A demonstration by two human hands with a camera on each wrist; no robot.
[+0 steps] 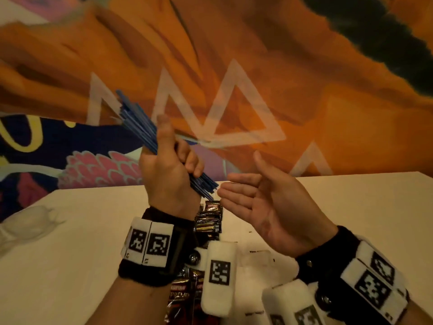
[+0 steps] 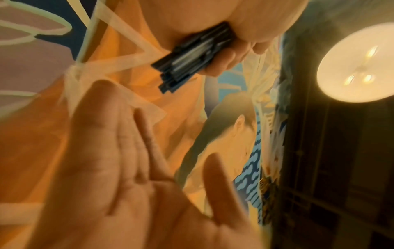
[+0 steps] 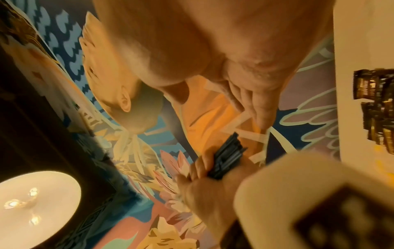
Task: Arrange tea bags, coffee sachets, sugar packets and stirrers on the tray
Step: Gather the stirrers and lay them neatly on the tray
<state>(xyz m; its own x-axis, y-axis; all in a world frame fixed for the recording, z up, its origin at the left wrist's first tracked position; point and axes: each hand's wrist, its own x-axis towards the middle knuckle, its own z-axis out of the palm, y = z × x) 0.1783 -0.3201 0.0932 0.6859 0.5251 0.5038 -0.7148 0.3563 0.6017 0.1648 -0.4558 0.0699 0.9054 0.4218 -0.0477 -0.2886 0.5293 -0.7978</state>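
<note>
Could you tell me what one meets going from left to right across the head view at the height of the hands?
Blue stirrers → left hand gripping them → open right hand.

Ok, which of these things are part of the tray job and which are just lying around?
Job: blue stirrers, gripped in left hand; dark coffee sachets on the table; open right hand.
Just there: clear plastic, round lamp, wall mural.

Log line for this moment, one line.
left hand: grips stirrers, raised | right hand: open, empty, near their lower ends | coffee sachets: on table
</note>
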